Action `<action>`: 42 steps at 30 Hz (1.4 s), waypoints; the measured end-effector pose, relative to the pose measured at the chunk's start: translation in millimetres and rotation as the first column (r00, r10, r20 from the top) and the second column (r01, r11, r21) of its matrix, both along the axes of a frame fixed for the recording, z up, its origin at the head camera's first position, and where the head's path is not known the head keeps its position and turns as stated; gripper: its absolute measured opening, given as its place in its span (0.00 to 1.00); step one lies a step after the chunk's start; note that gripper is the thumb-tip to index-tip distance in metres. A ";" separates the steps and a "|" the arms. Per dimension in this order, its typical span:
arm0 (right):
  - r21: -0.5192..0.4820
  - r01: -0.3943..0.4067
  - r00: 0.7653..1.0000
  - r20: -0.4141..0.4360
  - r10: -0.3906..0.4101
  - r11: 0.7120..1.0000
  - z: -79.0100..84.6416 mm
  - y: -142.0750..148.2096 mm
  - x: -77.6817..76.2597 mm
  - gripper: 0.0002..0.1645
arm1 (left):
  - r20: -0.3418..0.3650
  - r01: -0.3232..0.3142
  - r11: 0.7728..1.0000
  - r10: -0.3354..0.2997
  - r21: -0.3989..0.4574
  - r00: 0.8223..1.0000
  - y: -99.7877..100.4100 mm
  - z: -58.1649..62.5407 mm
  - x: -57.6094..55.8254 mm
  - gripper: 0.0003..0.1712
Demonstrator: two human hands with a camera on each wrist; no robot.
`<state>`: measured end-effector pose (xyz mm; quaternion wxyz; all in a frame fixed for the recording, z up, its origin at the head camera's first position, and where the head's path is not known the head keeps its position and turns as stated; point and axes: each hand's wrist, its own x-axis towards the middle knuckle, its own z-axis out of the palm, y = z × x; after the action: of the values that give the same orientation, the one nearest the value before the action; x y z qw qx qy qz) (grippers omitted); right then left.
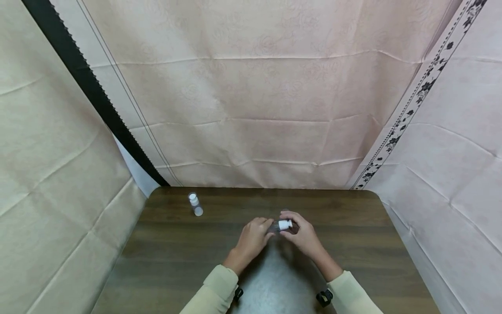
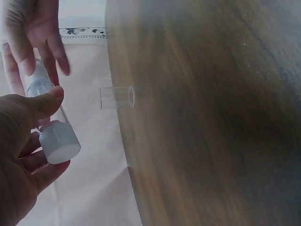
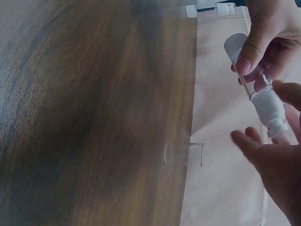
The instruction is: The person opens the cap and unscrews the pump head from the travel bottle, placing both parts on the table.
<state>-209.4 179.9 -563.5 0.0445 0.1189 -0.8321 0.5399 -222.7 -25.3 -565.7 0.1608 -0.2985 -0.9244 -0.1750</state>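
Slanting above the table (image 1: 176,261), the bottle (image 2: 61,143) has its body clamped between the left hand (image 1: 252,237)'s thumb and fingers. We see the right hand (image 1: 303,235) around the white top (image 3: 269,107), its fingers apart; we cannot tell whether they touch it. Beyond, 1 clear cap (image 3: 183,154) stands near the far edge. Farther left, we find 1 other bottle (image 1: 195,205), white-topped. Behind the table hangs pale cloth (image 1: 255,87).

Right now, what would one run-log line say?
left hand: holds bottle | right hand: spread around its white top, contact unclear | clear cylinder: standing on table | second bottle: standing, far left
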 end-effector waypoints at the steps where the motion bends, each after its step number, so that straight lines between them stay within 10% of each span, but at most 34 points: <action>1: -0.004 0.006 1.000 0.023 -0.006 1.000 0.0 -0.5 -0.4 0.28 | -0.016 -0.002 1.000 0.002 -0.016 1.000 0.3 0.0 0.0 0.23; 15: 0.120 0.113 0.978 0.162 -0.132 0.986 0.6 -1.8 -11.0 0.18 | -0.236 -0.015 0.995 -0.009 -0.099 0.972 0.7 -2.6 -0.3 0.23; 28: -0.080 0.006 0.952 0.305 0.019 0.997 -0.9 6.0 -5.6 0.15 | -0.125 -0.013 0.997 0.004 -0.072 0.992 3.7 -1.5 2.8 0.23; 42: -0.136 0.042 0.983 0.184 -0.017 0.990 -2.1 3.9 -6.9 0.23 | -0.106 -0.013 0.999 0.009 -0.043 0.994 3.5 -3.2 3.8 0.23</action>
<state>-216.3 183.8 -565.6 -0.0158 0.0532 -0.7946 0.6045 -218.9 -21.8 -568.9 0.2042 -0.3056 -0.9197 -0.1380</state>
